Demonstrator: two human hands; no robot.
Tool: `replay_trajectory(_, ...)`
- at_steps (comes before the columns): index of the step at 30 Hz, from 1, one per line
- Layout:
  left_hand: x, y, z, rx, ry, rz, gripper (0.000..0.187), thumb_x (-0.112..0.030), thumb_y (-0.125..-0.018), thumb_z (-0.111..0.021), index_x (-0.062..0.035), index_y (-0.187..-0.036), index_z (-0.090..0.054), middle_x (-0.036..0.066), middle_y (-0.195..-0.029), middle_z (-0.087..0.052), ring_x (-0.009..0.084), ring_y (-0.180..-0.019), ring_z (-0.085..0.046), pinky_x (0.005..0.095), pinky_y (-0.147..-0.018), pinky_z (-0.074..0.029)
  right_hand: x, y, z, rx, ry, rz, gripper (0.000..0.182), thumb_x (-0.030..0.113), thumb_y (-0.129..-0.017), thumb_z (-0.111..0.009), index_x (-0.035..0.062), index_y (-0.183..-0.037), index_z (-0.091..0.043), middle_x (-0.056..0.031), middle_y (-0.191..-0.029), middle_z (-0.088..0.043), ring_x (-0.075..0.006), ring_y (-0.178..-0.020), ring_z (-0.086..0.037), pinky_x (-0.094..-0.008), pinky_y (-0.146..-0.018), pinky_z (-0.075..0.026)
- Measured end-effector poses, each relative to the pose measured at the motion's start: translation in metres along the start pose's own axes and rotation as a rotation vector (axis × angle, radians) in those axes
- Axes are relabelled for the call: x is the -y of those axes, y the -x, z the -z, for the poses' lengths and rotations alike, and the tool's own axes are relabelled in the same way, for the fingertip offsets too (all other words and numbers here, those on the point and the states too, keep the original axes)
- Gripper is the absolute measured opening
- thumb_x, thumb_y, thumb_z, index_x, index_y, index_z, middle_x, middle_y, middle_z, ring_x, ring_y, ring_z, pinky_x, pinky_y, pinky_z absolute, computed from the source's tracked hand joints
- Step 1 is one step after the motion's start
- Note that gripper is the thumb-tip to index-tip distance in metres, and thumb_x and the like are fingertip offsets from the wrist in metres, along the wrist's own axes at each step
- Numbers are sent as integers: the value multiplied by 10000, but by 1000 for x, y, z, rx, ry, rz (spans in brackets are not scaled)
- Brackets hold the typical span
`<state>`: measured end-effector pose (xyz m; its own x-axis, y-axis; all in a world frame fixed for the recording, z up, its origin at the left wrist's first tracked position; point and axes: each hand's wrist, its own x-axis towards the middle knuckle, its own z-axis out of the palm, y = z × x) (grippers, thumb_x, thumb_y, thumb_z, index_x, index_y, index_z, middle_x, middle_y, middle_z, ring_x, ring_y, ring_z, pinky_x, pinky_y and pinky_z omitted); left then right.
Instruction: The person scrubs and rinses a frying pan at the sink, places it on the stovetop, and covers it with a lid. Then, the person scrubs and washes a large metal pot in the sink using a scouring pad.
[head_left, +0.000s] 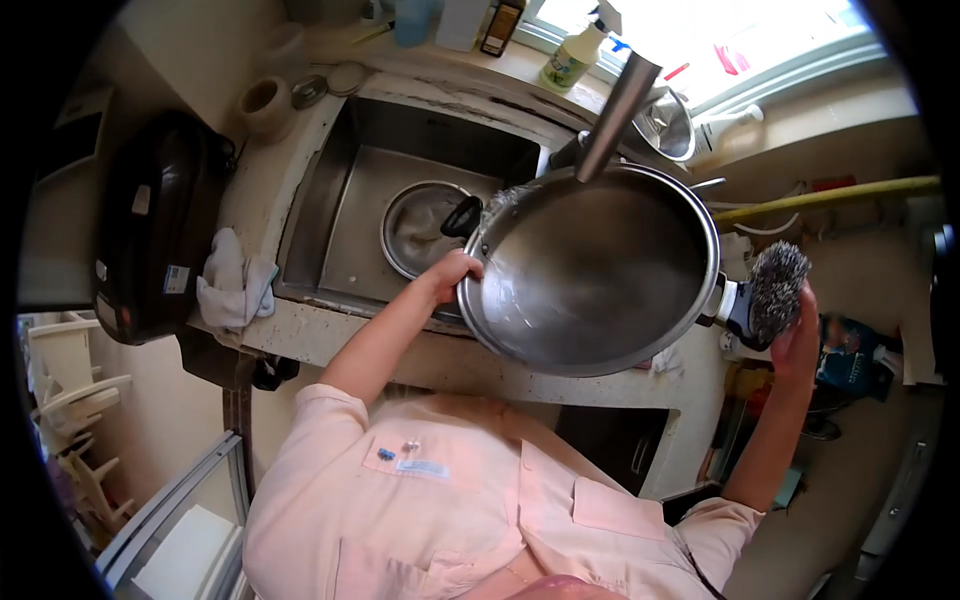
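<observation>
A large, deep steel pan (pixel 600 265) is tilted over the sink's right side and the counter, below the tap (pixel 620 115). Wet streaks and some water shine on its inner wall. My left hand (pixel 458 276) is closed on the pan's left rim, just below a black loop handle (pixel 463 216). At the right, my right hand (pixel 797 335) holds a steel wool scourer (pixel 778 288) against the pan's black long handle (pixel 738 312). Whether its fingers also wrap that handle is hidden. A steel bowl (pixel 408 228) lies in the sink (pixel 352 200), partly behind the pan.
A spray bottle (pixel 572 62) and a metal strainer or bowl (pixel 665 125) stand by the window. A white cloth (pixel 232 280) and a dark appliance (pixel 160 225) are on the left. A yellow pole (pixel 840 200) runs along the right.
</observation>
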<state>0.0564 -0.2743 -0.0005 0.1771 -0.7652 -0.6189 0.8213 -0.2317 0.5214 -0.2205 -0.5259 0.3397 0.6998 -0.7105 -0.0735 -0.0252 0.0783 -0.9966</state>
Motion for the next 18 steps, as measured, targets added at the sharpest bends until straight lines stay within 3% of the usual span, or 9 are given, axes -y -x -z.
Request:
replay_trajectory(5,15,-5,15,226,246,309,221,-36,-676,-514,128,-819,-546,228,-783,-605,306,-690,-635,409,-714,-555,53,-19,-74,33,39,-102,348,268,-925,-482,37,-1183,-518,-76,-1121,-592,-204,-1043,-563,-384,-889,-459)
replay_trajectory(9,36,-11,18,329,295,338,258,-31,-678,-508,143,-862,-553,249,-844,-621,333,-760,-643,419,-778,-542,75,-20,-121,76,112,-143,338,277,-926,-483,56,-1177,-536,-51,-1127,-598,-195,-1043,-560,-372,-891,-445)
replay_trajectory(13,52,-16,16,476,453,497,290,-14,-670,-492,147,-903,-549,267,-882,-619,352,-811,-641,433,-826,-524,87,-19,-150,212,182,-158,329,279,-926,-481,69,-1169,-550,-35,-1117,-606,-176,-1042,-559,-362,-881,-442)
replay_trajectory(18,58,-8,5,466,438,463,353,-11,-663,-478,147,-975,-524,280,-957,-605,374,-886,-622,456,-874,-500,92,-22,-169,358,151,-175,329,279,-929,-474,75,-1173,-556,-37,-1136,-603,-166,-1044,-560,-349,-872,-442)
